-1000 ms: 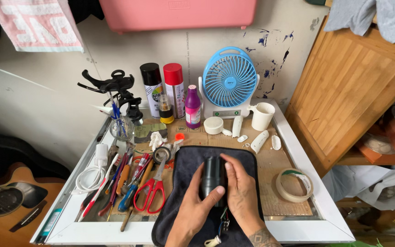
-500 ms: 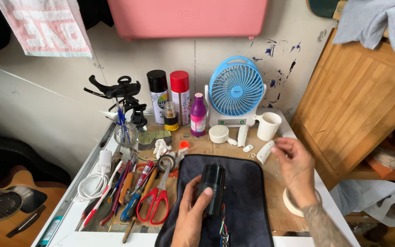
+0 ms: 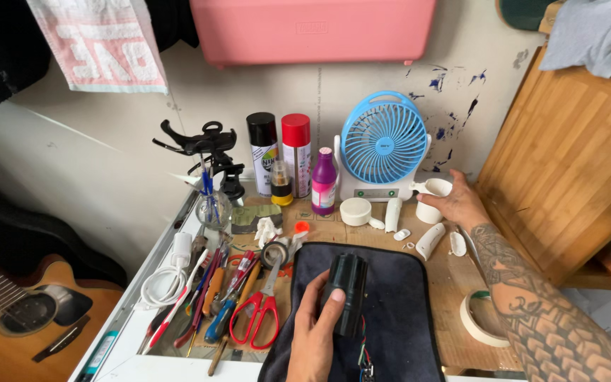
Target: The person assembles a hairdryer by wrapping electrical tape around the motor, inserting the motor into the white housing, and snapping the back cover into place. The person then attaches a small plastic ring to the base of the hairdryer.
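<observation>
Head view: left hand [image 3: 316, 332] clenched around black cylindrical plastic housing [image 3: 346, 291] with trailing wires, above dark cloth mat [image 3: 404, 311], near counter [image 3: 461, 339] centre. Right hand [image 3: 457, 205] grasps white plastic cup-shaped part [image 3: 434, 199], far right. Judged step: part retrieval; joining requires careful alignment.

This looks like a little home workshop. The counter [image 3: 461, 332] is full of tools: red scissors [image 3: 256, 317], screwdrivers [image 3: 222, 320], spray cans [image 3: 279, 154] and tape [image 3: 476, 320]. A guitar [image 3: 19, 311] leans beside it.
</observation>
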